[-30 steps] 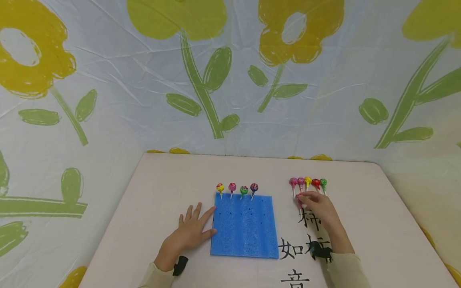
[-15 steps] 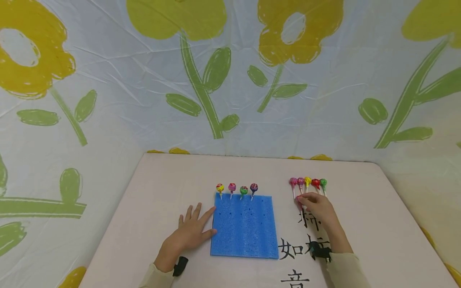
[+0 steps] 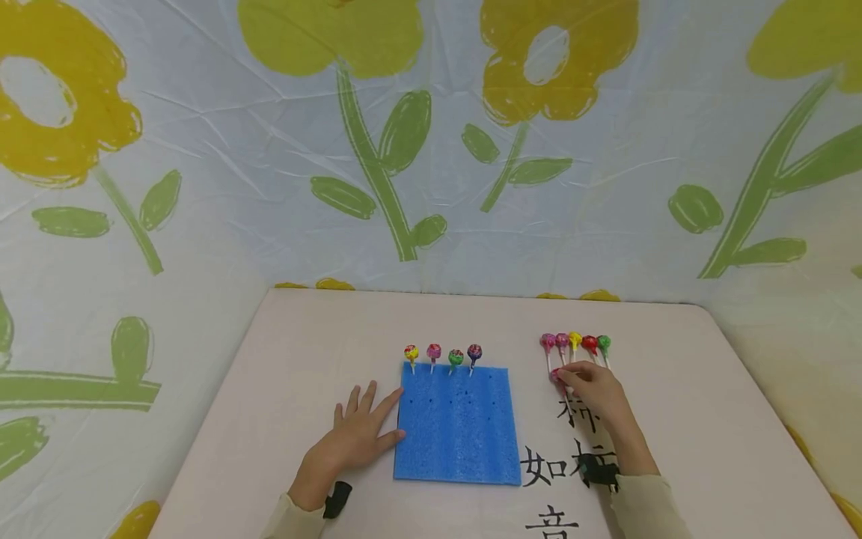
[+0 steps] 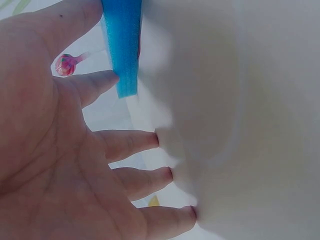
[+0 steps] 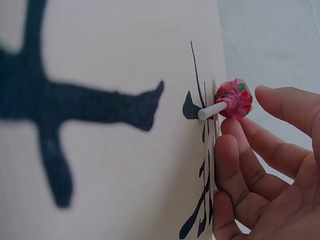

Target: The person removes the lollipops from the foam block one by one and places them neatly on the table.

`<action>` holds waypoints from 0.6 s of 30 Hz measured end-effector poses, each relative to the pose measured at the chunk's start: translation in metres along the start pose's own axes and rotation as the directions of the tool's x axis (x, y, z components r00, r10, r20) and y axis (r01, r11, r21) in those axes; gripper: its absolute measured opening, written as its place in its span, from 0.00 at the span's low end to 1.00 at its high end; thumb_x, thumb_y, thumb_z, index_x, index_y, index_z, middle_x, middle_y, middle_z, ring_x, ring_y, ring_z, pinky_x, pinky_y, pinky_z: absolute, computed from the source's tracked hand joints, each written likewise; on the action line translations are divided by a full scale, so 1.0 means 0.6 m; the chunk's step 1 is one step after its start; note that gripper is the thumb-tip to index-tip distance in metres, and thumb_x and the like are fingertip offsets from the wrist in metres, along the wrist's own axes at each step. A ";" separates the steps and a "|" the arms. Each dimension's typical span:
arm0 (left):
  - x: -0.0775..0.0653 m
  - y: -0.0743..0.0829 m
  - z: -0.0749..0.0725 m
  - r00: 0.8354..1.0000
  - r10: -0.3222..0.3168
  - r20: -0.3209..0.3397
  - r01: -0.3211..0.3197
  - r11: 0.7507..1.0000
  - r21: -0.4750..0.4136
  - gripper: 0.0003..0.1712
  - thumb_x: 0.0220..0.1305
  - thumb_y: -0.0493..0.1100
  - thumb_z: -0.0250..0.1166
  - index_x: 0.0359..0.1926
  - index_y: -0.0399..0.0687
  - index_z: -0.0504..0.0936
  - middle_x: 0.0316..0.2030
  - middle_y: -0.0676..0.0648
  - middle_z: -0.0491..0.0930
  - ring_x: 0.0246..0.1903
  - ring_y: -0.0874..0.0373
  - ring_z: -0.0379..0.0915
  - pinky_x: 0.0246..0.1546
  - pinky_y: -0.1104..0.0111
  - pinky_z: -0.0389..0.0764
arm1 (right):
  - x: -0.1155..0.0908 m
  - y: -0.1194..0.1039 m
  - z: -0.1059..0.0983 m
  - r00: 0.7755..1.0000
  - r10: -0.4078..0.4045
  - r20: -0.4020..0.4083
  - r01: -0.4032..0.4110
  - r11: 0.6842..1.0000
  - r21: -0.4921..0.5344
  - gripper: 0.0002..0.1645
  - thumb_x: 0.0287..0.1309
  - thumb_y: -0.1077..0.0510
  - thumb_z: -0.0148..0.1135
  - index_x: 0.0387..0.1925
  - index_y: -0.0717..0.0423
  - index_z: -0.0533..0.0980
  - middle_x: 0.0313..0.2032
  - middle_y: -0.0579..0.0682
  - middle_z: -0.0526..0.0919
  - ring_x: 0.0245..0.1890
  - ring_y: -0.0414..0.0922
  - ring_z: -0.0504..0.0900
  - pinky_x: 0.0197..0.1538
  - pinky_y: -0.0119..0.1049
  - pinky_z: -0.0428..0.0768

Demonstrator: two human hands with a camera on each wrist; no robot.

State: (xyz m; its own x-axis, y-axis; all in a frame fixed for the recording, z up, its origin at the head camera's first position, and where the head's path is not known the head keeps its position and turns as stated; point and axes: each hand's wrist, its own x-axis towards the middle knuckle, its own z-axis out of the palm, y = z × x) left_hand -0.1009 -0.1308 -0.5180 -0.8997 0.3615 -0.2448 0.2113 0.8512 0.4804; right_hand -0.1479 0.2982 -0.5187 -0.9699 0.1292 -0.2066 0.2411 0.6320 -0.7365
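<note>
The left hand (image 3: 360,434) lies spread at the left edge of a blue foam board (image 3: 458,442). Its thumb and index fingertip touch the board's side, and the other fingertips rest on the table, as the left wrist view shows. Over at the right, the right hand (image 3: 595,389) holds a pink-red wrapped lollipop (image 5: 236,99) by its candy head between thumb and fingers, close over the table. The white stick (image 5: 212,110) points back toward the wrist. Yellow (image 3: 411,352), pink (image 3: 434,350), green (image 3: 456,358) and purple (image 3: 474,352) lollipops stand along the board's far edge.
Beyond the right hand lies a row of several lollipops, among them a yellow one (image 3: 575,339), a red one (image 3: 590,343) and a green one (image 3: 604,342). Small holes dot the board. Black characters (image 3: 544,468) mark the pale table (image 3: 323,337). A flower-print cloth (image 3: 269,150) hangs behind.
The lollipop's head has shifted slightly toward the person, and its stick has swung a little to the right with the right hand's fingers. The left hand and board have stayed put.
</note>
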 end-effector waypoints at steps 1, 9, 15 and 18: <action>0.001 0.000 0.000 1.000 0.001 -0.002 -0.001 1.000 -0.002 0.41 0.69 0.62 0.61 0.77 0.58 0.58 0.76 0.31 0.47 0.73 0.26 0.36 0.62 0.27 0.43 | -0.001 -0.001 0.000 1.000 0.000 0.000 0.000 1.000 -0.002 0.26 0.71 0.45 0.58 0.55 0.64 0.77 0.46 0.60 0.82 0.40 0.51 0.80 0.38 0.40 0.75; 0.002 0.000 0.000 1.000 -0.007 -0.002 0.007 1.000 -0.001 0.42 0.69 0.62 0.61 0.78 0.59 0.58 0.76 0.32 0.46 0.73 0.27 0.35 0.62 0.27 0.42 | -0.009 -0.002 -0.003 1.000 -0.009 -0.012 0.009 1.000 -0.009 0.29 0.71 0.44 0.58 0.57 0.66 0.76 0.47 0.61 0.82 0.41 0.52 0.82 0.42 0.44 0.78; 0.003 -0.001 0.003 1.000 -0.005 0.004 0.005 1.000 -0.002 0.42 0.69 0.62 0.61 0.78 0.59 0.57 0.76 0.32 0.46 0.73 0.27 0.35 0.63 0.28 0.42 | -0.018 -0.005 -0.005 0.999 -0.014 -0.036 0.013 1.000 -0.017 0.29 0.71 0.44 0.57 0.58 0.64 0.76 0.46 0.60 0.83 0.40 0.53 0.82 0.41 0.45 0.78; 0.002 -0.001 0.003 1.000 0.000 -0.003 0.000 1.000 -0.010 0.41 0.69 0.61 0.61 0.78 0.59 0.58 0.76 0.31 0.46 0.73 0.27 0.35 0.62 0.27 0.42 | -0.025 -0.014 -0.003 0.997 -0.051 -0.059 0.051 0.999 0.007 0.26 0.72 0.46 0.57 0.58 0.62 0.76 0.46 0.60 0.83 0.41 0.53 0.81 0.41 0.44 0.78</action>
State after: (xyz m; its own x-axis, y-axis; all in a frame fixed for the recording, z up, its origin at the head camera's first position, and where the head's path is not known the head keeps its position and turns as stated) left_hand -0.1018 -0.1304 -0.5202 -0.9010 0.3600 -0.2420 0.2075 0.8476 0.4884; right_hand -0.1355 0.2924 -0.5079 -0.9812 0.1421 -0.1304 0.1913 0.6326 -0.7505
